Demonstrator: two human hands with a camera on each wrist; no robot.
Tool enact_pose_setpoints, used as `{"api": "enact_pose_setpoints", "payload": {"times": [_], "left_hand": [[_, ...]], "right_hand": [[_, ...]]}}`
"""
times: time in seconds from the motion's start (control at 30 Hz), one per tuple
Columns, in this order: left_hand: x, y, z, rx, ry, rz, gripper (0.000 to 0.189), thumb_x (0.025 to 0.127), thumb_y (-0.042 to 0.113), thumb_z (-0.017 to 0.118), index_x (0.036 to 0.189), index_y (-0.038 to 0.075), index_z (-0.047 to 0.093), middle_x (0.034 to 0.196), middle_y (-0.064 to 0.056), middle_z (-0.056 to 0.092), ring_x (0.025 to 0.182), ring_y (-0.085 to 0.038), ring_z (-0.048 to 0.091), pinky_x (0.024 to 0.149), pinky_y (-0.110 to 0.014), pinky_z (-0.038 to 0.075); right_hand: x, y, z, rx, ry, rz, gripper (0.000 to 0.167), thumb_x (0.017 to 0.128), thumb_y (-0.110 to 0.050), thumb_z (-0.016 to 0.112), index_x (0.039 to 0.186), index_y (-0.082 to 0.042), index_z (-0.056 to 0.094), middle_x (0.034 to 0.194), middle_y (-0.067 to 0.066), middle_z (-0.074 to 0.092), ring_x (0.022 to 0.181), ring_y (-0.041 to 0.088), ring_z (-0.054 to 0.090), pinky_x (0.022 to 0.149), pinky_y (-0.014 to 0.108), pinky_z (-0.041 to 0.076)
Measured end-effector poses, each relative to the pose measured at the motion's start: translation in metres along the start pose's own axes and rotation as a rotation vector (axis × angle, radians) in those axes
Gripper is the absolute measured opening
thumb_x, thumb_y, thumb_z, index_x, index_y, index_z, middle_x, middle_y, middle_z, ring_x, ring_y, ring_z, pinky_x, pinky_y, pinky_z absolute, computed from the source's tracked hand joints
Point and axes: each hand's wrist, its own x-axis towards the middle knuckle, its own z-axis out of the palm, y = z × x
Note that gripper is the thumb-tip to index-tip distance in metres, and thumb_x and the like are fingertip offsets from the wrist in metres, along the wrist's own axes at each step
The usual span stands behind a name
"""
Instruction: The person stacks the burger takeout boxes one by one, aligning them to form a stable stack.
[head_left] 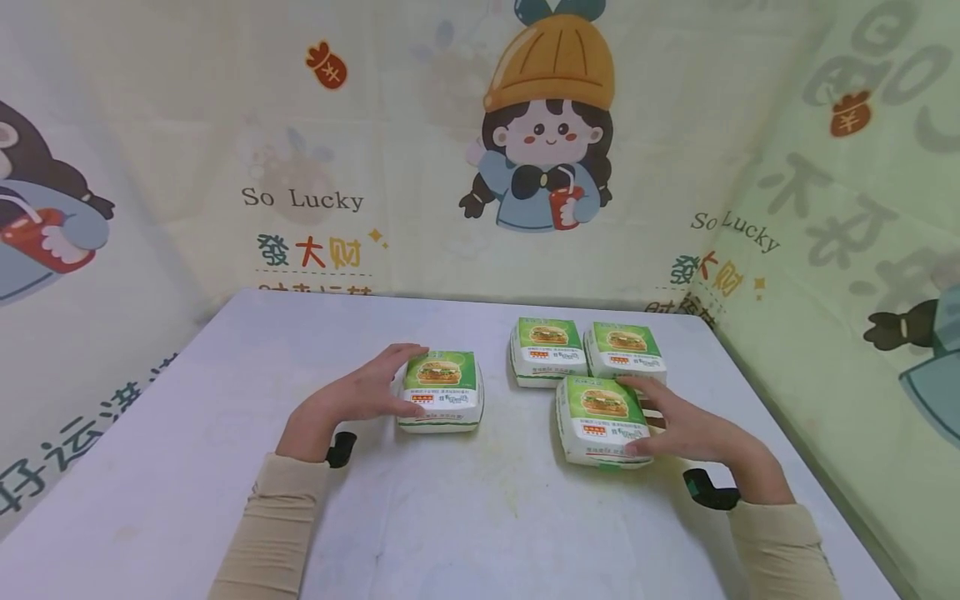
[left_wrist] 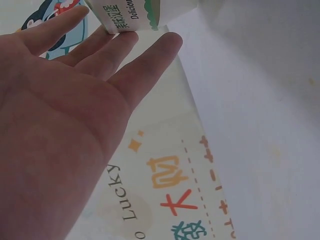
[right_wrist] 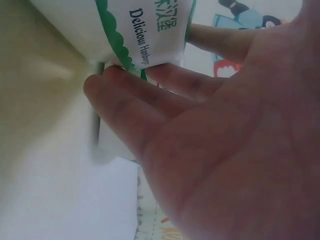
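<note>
**Left hand [head_left: 358,393] and right hand [head_left: 697,429] are each spanning a burger box**

The left hand's grip is standing wide, its thumb touching the near side of the left box [head_left: 442,390] and its fingers reaching round the far side. That box is sitting on the worktop [head_left: 465,533], apart from the others. The right hand's grip is likewise standing wide, holding the front box [head_left: 602,417] by its right side; whether its base is resting flat, the pictures are not showing.

The front box is lying just before the back-left box [head_left: 547,343] and the back-right box [head_left: 624,342], so a push away from the person could be knocking them askew. Each grip is bearing on one end only, so a quick sideways pull could be twisting a box out of the fingertips. Too hard a squeeze could be denting the thin-looking card.

All the lids are facing up, their lettering reading upright for the person. They are looking nearly square, so no clear long axis is showing. The left box is pointing almost straight ahead; the front box is angling slightly, its far edge leaning left.
</note>
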Motion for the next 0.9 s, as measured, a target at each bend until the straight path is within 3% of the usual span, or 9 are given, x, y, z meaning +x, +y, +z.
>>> {"api": "enact_pose_setpoints", "payload": {"times": [0.33, 0.67, 0.9], "left_hand": [[0.0, 0.0, 0.0, 0.004, -0.006, -0.001, 0.095, 0.079, 0.037, 0.082, 0.155, 0.018, 0.03, 0.162, -0.01, 0.02, 0.146, -0.033, 0.028, 0.116, -0.06, 0.029], [0.0, 0.0, 0.0, 0.0, -0.009, -0.025, 0.094, 0.079, 0.038, 0.082, 0.155, 0.02, 0.029, 0.163, -0.008, 0.02, 0.145, -0.033, 0.028, 0.116, -0.061, 0.028], [0.0, -0.002, 0.0, 0.004, -0.008, -0.012, 0.093, 0.08, 0.037, 0.081, 0.155, 0.02, 0.029, 0.163, -0.008, 0.02, 0.145, -0.032, 0.028, 0.116, -0.06, 0.029]], "right_hand": [[0.007, -0.006, 0.007, 0.01, 0.008, -0.016, 0.09, 0.081, -0.034, 0.08, 0.152, -0.014, 0.028, 0.146, 0.015, 0.036, 0.133, 0.042, 0.043, 0.105, 0.053, 0.042], [0.016, -0.027, 0.007, 0.02, 0.037, -0.097, 0.088, 0.084, -0.033, 0.077, 0.154, -0.015, 0.027, 0.147, 0.012, 0.037, 0.134, 0.041, 0.045, 0.105, 0.048, 0.045], [0.027, -0.04, 0.011, 0.028, 0.044, -0.109, 0.085, 0.085, -0.034, 0.076, 0.154, -0.019, 0.029, 0.149, 0.013, 0.036, 0.135, 0.042, 0.046, 0.107, 0.056, 0.043]]}}
